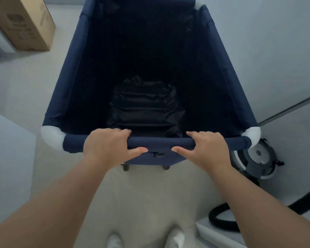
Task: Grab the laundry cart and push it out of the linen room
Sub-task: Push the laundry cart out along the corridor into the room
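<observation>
A tall laundry cart (73,74) of navy fabric with white corner joints fills the middle of the head view. Its dark inside holds a crumpled black liner or bag (145,104) at the bottom. My left hand (107,145) is wrapped over the near top rail, fingers over the far side and thumb underneath. My right hand (206,149) grips the same rail a little to the right, thumb pointing inward. Two dark casters (125,167) show under the near edge.
A cardboard box (23,24) stands at the far left by the wall. A vacuum cleaner (258,158) with a black hose (220,217) sits close to the cart's near right corner. Pale walls close in on both sides. My white shoes (174,238) show on the light floor.
</observation>
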